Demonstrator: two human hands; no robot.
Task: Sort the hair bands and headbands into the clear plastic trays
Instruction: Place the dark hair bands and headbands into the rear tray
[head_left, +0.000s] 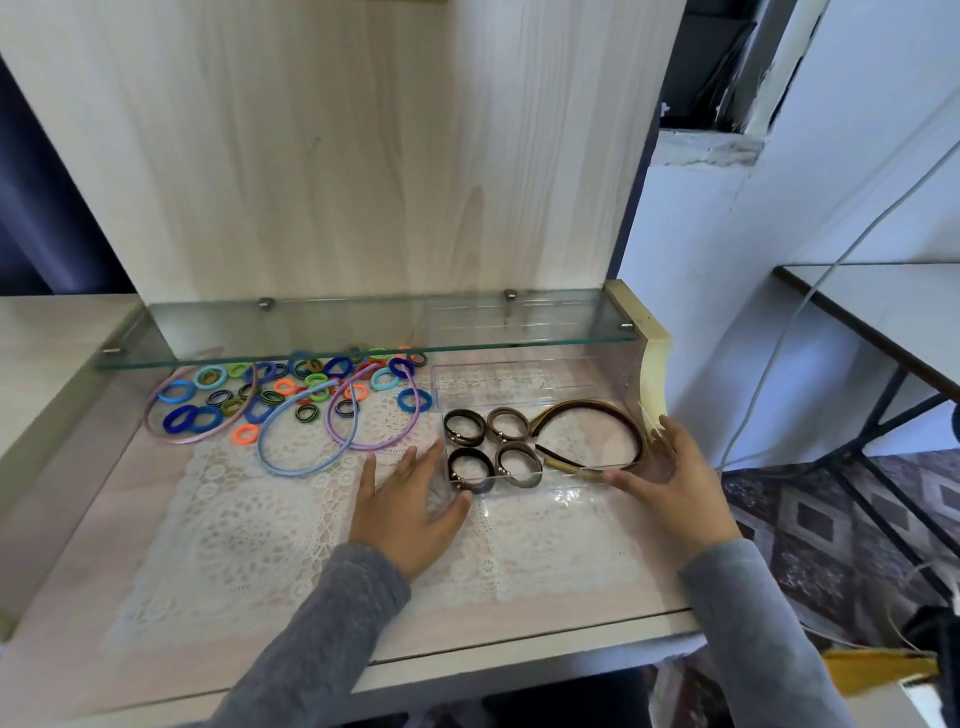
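A clear plastic tray (563, 492) sits on the right of the lace mat. It holds several brown and black hair bands (491, 447) and brown headbands (597, 413). My left hand (410, 509) lies with straight fingers along the tray's left wall, and its thumb touches the front left corner. My right hand (675, 488) holds the tray's right end, thumb along the front wall. A second clear tray (514, 379) stands empty just behind. Several coloured hair bands (311, 384) lie loose at the back left, with a mauve headband (156, 421), a blue headband (306, 457) and a purple headband (374, 441).
A glass shelf (363, 325) overhangs the back of the wooden desk, above the band pile and the rear tray. A white lace mat (249, 530) covers the desk's middle. A cream side bracket (652, 364) stands right of the trays. Another table (883, 312) is further right.
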